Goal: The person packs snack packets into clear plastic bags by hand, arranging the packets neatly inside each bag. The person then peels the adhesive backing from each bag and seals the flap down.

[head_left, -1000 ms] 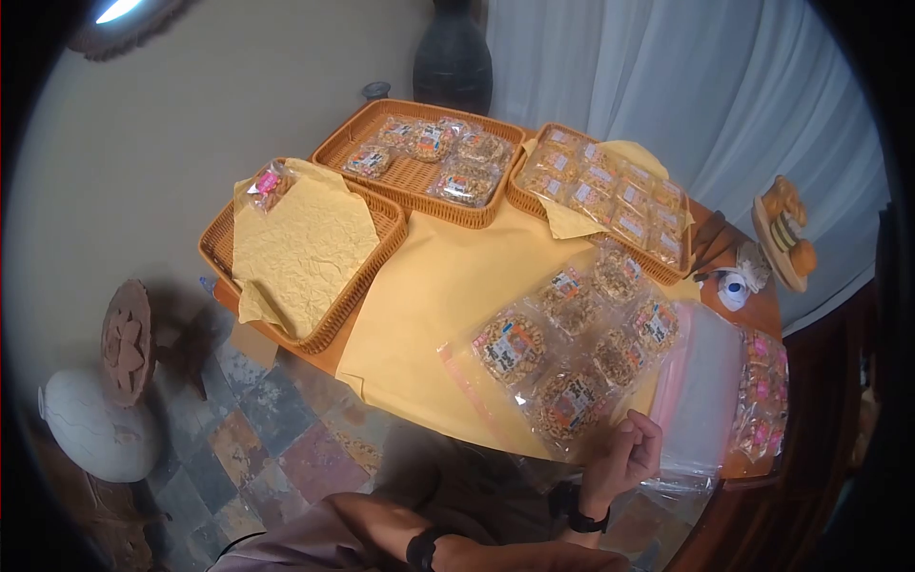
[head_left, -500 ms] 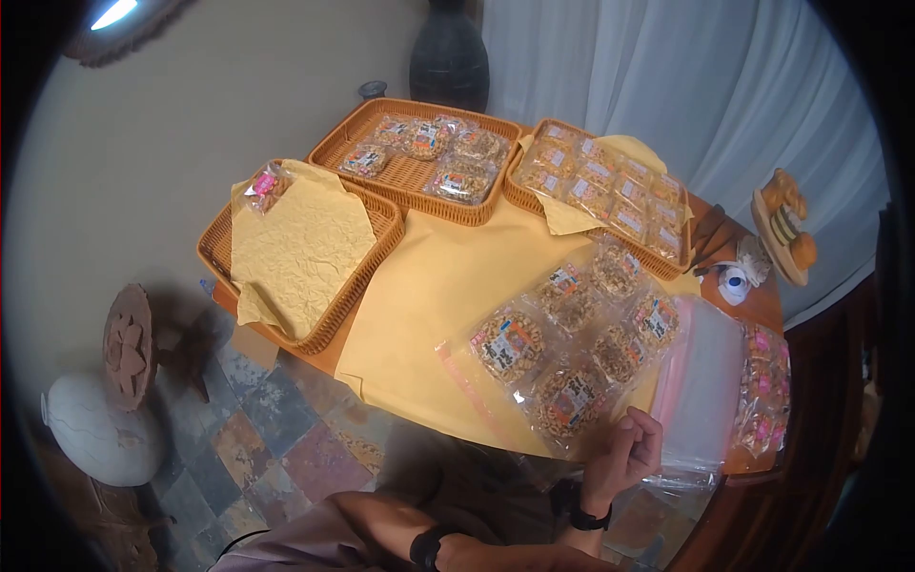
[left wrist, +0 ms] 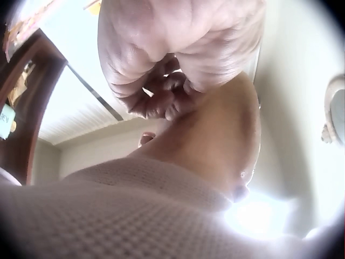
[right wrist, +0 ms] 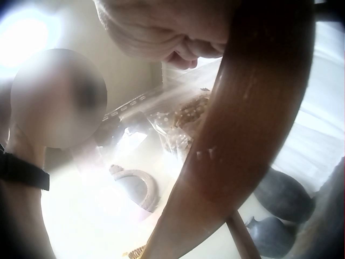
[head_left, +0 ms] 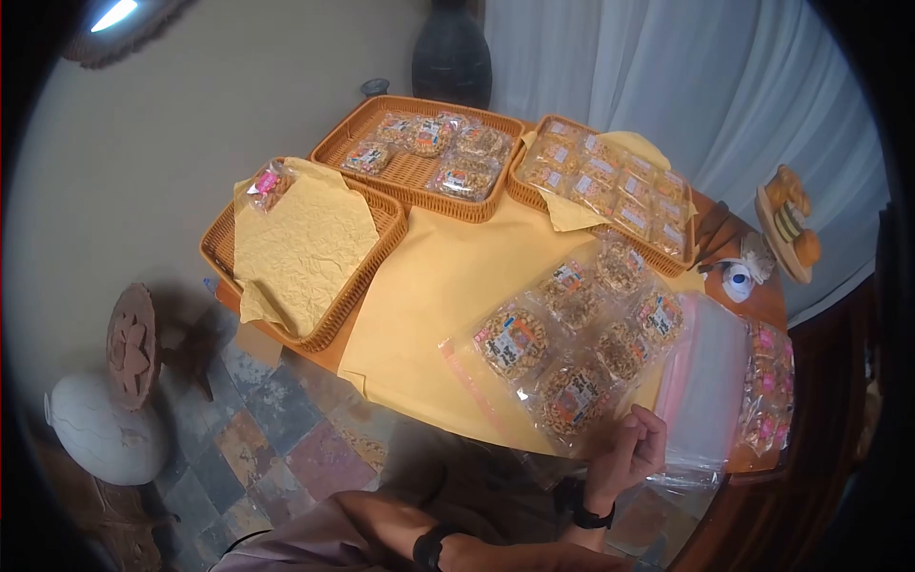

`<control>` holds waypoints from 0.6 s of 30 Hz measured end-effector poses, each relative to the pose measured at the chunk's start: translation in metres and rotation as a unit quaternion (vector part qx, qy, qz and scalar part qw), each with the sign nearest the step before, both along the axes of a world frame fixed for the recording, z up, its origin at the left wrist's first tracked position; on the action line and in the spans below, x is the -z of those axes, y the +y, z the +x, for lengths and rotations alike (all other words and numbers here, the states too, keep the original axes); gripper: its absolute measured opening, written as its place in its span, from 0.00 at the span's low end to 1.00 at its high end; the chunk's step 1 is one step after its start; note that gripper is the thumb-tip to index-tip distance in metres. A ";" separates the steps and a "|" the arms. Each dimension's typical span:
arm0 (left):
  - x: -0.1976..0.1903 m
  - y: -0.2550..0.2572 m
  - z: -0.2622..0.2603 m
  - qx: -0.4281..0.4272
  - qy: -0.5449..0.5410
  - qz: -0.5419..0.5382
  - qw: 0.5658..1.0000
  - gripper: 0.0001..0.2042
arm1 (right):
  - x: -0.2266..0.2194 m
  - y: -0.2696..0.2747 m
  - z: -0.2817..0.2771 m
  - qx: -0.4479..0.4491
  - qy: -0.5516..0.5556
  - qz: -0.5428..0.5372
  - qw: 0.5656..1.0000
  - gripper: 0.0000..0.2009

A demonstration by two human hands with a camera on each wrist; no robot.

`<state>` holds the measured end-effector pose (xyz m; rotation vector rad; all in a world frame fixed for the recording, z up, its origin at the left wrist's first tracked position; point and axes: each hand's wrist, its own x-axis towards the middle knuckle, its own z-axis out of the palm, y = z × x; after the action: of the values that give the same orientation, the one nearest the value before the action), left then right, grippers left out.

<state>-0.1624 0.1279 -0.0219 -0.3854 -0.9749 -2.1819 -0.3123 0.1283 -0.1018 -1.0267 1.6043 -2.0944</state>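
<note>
My right hand (head_left: 629, 448) rests near the front table edge, its fingers loosely curled and holding nothing that shows. Just beyond it lies a big clear plastic bag (head_left: 453, 381) with a pink strip, filled with several round, grainy snack packs (head_left: 512, 343). Plastic film overlaps the area below the fingers in the right wrist view. My left hand (left wrist: 172, 43) hangs loosely curled close to the body, in front of a bare forearm (left wrist: 215, 129); no object shows in it. In the head view that hand is low at the bottom edge, and mostly hidden.
Flat clear bags (head_left: 701, 400) lie right of the filled bag, beside pink-labelled packs (head_left: 767, 386). Behind are a wicker tray (head_left: 415, 176) with several snack packs, another tray (head_left: 658, 262) full of labelled packs, and a paper-lined tray (head_left: 353, 305) at left. A yellow cloth (head_left: 429, 286) covers the table.
</note>
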 end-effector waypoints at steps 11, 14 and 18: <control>0.001 -0.002 -0.005 0.023 0.011 0.007 1.000 0.09 | 0.002 0.002 -0.002 0.006 0.011 0.012 1.000 0.04; 0.001 -0.002 -0.005 0.029 0.013 0.011 0.999 0.09 | 0.000 0.001 0.000 0.009 0.009 0.010 1.000 0.04; 0.001 -0.002 -0.006 0.036 0.015 0.014 0.999 0.09 | 0.000 0.001 -0.001 0.007 0.009 0.011 1.000 0.04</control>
<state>-0.1681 0.1257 -0.0229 -0.4454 -0.9268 -2.2453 -0.3136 0.1296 -0.1020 -1.0327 1.6435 -2.0788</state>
